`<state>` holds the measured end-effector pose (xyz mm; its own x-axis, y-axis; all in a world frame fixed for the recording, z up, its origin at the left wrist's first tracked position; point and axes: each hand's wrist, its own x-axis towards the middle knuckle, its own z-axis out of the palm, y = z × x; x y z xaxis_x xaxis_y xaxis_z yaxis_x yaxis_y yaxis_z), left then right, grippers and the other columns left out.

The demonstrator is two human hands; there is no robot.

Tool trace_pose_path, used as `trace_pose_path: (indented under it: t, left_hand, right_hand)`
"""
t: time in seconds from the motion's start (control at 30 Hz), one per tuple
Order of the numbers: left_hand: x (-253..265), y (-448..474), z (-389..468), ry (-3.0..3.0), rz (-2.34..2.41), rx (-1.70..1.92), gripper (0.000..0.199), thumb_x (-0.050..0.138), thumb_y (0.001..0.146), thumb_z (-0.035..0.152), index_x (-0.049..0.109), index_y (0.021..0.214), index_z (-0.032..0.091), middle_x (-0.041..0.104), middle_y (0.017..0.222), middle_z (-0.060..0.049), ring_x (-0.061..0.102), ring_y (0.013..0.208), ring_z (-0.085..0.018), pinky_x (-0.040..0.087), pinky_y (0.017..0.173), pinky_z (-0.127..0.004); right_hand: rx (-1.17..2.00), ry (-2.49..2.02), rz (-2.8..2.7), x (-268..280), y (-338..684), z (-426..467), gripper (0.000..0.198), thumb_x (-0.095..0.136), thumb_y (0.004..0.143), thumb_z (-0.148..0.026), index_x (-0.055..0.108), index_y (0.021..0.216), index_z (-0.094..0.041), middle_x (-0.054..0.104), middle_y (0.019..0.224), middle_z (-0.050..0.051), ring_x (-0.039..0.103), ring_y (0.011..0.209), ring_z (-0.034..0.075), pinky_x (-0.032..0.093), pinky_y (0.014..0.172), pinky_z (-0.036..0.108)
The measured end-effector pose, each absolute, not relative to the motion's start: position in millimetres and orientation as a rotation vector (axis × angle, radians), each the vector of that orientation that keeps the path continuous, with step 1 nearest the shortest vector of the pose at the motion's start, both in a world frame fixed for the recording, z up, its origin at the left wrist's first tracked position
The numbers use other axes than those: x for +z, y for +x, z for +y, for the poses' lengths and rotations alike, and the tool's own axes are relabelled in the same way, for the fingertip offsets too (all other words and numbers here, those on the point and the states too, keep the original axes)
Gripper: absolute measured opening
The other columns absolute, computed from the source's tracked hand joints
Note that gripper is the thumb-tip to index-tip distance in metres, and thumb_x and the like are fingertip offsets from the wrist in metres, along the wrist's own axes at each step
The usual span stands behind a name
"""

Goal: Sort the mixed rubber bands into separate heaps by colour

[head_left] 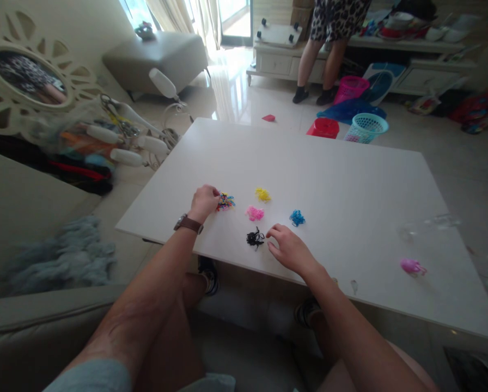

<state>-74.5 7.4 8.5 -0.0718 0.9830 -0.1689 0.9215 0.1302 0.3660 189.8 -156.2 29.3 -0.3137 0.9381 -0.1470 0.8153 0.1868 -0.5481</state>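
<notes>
In the head view, on a smooth white rectangular tabletop point(350, 207): toward the left, a mixed-colour heap of thin, seemingly rubber bands point(226, 202). At its left edge, the bare left hand point(204, 201), fingers drawn together at the tips; pinching a band or not, impossible to tell. To the right of that heap, small single-colour piles of similar strands: a bright yellow tangle point(262, 194) farthest from the body, a pink tangle point(255, 213) nearer, a black tangle point(254, 238) nearest, and a blue tangle point(297, 218) off to the right, well apart from the mixed heap. Just right of the black one, the bare right hand point(288, 247), curled with thumb and fingers parted, nothing visible between.

Possible trouble, by judgement: pink and black mingling, because of the narrow gap between; loose black strands scattered by a sideways brush from the right hand, so close by; several bands lifted at once, because of strands lying across one another in the mixed heap; blue nudged by the back of the right hand during a careless reach.
</notes>
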Motion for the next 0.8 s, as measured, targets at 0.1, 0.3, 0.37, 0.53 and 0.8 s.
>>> trace_pose_path:
  t: [0.1, 0.3, 0.37, 0.53, 0.8]
  left_hand:
    - [10, -74, 7, 1.844, 2.046, 0.221, 0.022, 0.062, 0.082, 0.026, 0.079, 0.095, 0.019, 0.076, 0.091, -0.01, 0.068, 0.084, -0.022, 0.049, 0.074, -0.028]
    - [9, -71, 5, 1.868, 2.014, 0.191, 0.023, 0.06, 0.085, 0.027, 0.079, 0.095, 0.019, 0.077, 0.093, -0.01, 0.068, 0.086, -0.021, 0.048, 0.074, -0.026]
    - [6, -68, 4, 1.874, 1.996, 0.174, 0.023, 0.06, 0.086, 0.028, 0.079, 0.096, 0.02, 0.077, 0.091, -0.009, 0.068, 0.086, -0.021, 0.048, 0.073, -0.025]
    - [-4, -59, 0, 1.973, 1.958, 0.144, 0.025, 0.061, 0.086, 0.027, 0.077, 0.104, 0.023, 0.076, 0.101, -0.01, 0.069, 0.09, -0.022, 0.049, 0.077, -0.027]
    - [-7, -56, -2, 2.011, 1.977, 0.05, 0.019, 0.063, 0.084, 0.027, 0.076, 0.098, 0.024, 0.075, 0.1, -0.009, 0.068, 0.095, -0.024, 0.049, 0.081, -0.029]
  right_hand:
    - [0.819, -1.687, -2.238, 29, 190, -156, 0.016, 0.054, 0.092, -0.02, 0.066, 0.102, -0.019, 0.062, 0.11, 0.009, 0.059, 0.106, 0.02, 0.044, 0.096, 0.032]
    - [0.825, -1.693, -2.242, 29, 190, -157, 0.015, 0.054, 0.092, -0.02, 0.066, 0.102, -0.019, 0.062, 0.111, 0.009, 0.059, 0.107, 0.02, 0.045, 0.096, 0.032]
    - [0.821, -1.694, -2.248, 30, 190, -157, 0.015, 0.054, 0.092, -0.019, 0.066, 0.102, -0.019, 0.063, 0.11, 0.009, 0.059, 0.107, 0.021, 0.045, 0.094, 0.032]
    - [0.808, -1.71, -2.261, 32, 189, -159, 0.016, 0.054, 0.092, -0.019, 0.066, 0.102, -0.019, 0.063, 0.11, 0.009, 0.059, 0.107, 0.021, 0.046, 0.088, 0.031]
    - [0.83, -1.689, -2.267, 30, 191, -160, 0.017, 0.054, 0.092, -0.019, 0.066, 0.104, -0.02, 0.062, 0.111, 0.008, 0.059, 0.108, 0.02, 0.046, 0.09, 0.03]
